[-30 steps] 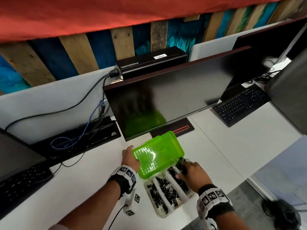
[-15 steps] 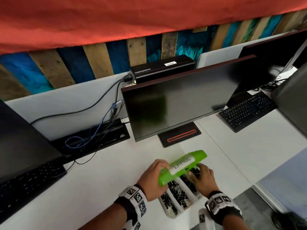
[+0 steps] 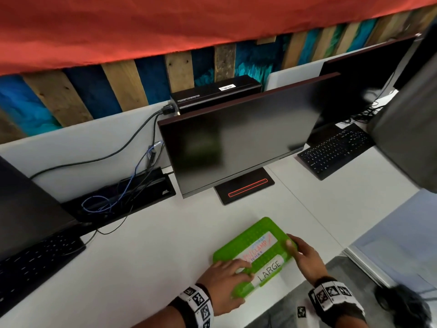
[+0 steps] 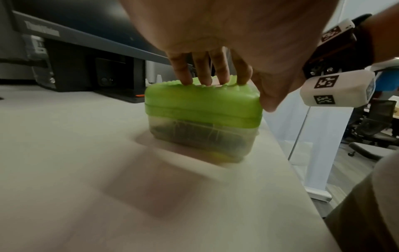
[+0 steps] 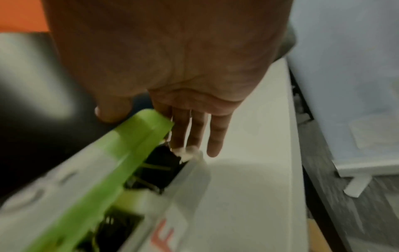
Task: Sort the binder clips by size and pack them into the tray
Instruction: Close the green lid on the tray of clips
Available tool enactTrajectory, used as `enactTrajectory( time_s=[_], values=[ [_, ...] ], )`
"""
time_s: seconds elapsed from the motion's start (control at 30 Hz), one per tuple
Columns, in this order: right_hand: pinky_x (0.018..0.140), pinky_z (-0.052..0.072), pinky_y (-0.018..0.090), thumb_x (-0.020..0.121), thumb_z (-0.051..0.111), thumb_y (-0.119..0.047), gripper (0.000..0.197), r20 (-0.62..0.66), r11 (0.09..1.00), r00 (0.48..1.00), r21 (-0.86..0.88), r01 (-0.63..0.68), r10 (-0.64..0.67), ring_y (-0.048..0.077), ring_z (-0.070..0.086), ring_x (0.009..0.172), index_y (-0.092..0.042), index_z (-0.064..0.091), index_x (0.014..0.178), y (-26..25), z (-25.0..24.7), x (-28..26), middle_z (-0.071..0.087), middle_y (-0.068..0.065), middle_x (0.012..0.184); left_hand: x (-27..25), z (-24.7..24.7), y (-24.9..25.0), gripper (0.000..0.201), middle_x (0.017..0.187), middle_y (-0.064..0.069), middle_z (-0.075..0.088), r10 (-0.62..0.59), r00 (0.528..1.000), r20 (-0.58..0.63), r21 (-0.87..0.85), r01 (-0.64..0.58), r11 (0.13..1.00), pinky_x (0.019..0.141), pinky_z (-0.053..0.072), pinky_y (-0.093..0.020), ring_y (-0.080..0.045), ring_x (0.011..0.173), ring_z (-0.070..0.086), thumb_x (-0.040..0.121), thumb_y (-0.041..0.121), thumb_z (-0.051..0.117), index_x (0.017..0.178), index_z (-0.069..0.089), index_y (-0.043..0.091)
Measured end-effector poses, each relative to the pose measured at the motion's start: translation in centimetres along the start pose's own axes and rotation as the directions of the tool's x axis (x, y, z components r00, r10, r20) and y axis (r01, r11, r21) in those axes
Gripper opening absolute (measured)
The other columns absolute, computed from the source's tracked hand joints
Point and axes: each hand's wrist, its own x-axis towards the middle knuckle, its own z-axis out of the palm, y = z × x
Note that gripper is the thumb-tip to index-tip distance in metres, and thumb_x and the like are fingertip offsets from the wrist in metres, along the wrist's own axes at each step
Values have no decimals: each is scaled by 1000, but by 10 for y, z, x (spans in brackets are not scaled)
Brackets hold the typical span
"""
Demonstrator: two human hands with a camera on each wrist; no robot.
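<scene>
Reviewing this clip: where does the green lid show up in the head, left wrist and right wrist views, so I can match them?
Head: green lid lies low and right of centre, under the left hand and right hand.
Left wrist: green lid sits at centre, fingertips on its top.
Right wrist: green lid runs diagonally across the lower left.
Shared landmark: the white desk.

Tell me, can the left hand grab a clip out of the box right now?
Probably not. The green lid is down over the clear tray, covering the binder clips. The left hand presses its fingers on top of that lid, so it would have to lift it first.
</scene>
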Motion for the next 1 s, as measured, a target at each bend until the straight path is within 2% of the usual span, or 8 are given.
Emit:
enactTrajectory(
  time_s=[0.13, 0.3, 0.53, 0.63, 0.7, 0.8, 0.87, 1.0],
  values=[
    [82, 42, 26, 84, 64, -40, 39, -71, 998, 997, -66, 21, -26, 15, 60, 92, -23, 58, 119, 0, 10, -3, 66, 0, 99, 1, 3, 4, 55, 147, 14, 23, -17, 1000, 10, 81, 16, 997, 108, 27, -39, -10, 135, 27, 79, 45, 55, 130, 37, 35],
    [91, 46, 31, 84, 65, -38, 47, -65, 998, 998, -68, -10, 6, 21, 62, 103, -16, 58, 124, 10, 11, 8, 67, 7, 115, -1, 10, 9, 61, 151, 12, 15, -55, 997, 48, 137, 48, 989, 115, 10, -46, -13, 143, 13, 82, 40, 56, 135, 27, 35],
    [92, 42, 31, 88, 54, -45, 44, -63, 997, 998, -81, 15, -20, 21, 59, 106, -18, 57, 123, 8, 9, 7, 66, 4, 114, 2, -1, 17, 67, 148, 7, 16, -82, 994, 76, 176, 68, 982, 113, 6, -56, -15, 140, 12, 81, 34, 59, 137, 22, 30],
    [92, 36, 29, 95, 37, -46, 43, -119, 1000, 993, 19, 23, -21, 17, 53, 109, -19, 60, 119, 9, 3, 3, 62, -1, 114, 0, -7, 20, 69, 147, 10, 21, -68, 997, -30, 50, 70, 996, 114, 8, -50, -10, 139, 17, 77, 34, 54, 139, 23, 31],
    [90, 37, 29, 96, 38, -42, 35, -151, 999, 988, -24, 40, -44, 20, 56, 110, -21, 62, 113, 10, -2, 4, 66, 2, 114, -1, -20, 19, 68, 147, 10, 24, -103, 984, -148, -96, 89, 991, 116, 21, -37, -10, 135, 27, 78, 33, 50, 141, 24, 31],
    [82, 41, 28, 93, 52, -34, 25, -110, 975, 985, -194, 110, -133, 21, 60, 99, -19, 66, 107, 2, 0, 7, 69, 6, 107, 2, -44, 14, 62, 144, 16, 26, -249, 935, -252, -300, 169, 939, 93, 38, -15, -6, 103, 47, 86, 25, 49, 141, 21, 34],
    [82, 45, 30, 86, 63, -34, 27, -34, 930, 981, -326, 167, -188, 20, 59, 96, -18, 65, 108, -6, 7, 9, 65, 5, 103, 7, -53, 8, 59, 140, 21, 24, -294, 919, -263, -333, 199, 922, 84, 44, -17, -6, 94, 51, 90, 20, 48, 140, 20, 36],
    [85, 46, 32, 80, 67, -30, 34, 43, 804, 975, -559, 203, -216, 24, 55, 101, -18, 64, 112, -12, 17, 13, 63, 5, 101, 13, -55, 5, 60, 142, 20, 22, -290, 933, -212, -306, 218, 927, 91, 44, -20, -8, 107, 50, 92, 21, 46, 143, 16, 34]
  ],
)
